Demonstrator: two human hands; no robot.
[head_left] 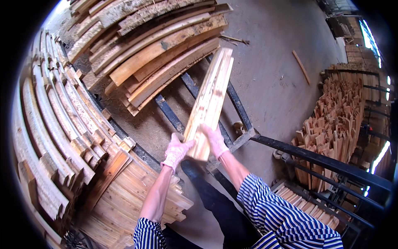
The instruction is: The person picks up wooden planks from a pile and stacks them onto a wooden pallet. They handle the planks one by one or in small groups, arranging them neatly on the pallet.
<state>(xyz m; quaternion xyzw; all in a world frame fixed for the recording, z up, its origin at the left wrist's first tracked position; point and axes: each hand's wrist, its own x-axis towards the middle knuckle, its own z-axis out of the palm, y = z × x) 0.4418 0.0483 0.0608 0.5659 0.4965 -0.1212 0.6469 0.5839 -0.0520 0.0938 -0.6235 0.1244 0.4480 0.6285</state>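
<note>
A bundle of pale wooden boards [210, 93] slants up and away from me over a black metal frame [168, 113]. My left hand [176, 150], in a pinkish knit glove, grips the near end of the bundle from its left side. On the opposite side my right hand [214, 140], gloved alike and a little blurred, is closed against the boards. How many boards lie in the bundle I cannot make out. Just left of my left forearm lies a layer of flat planks [137, 195].
Rough bark-edged boards [166, 45] are piled beyond the frame, and long slabs [54, 108] are stacked at the left. A black rail [319, 157] runs to the right, near upright wood pieces [331, 120]. One loose stick [301, 67] lies on the concrete floor [269, 54].
</note>
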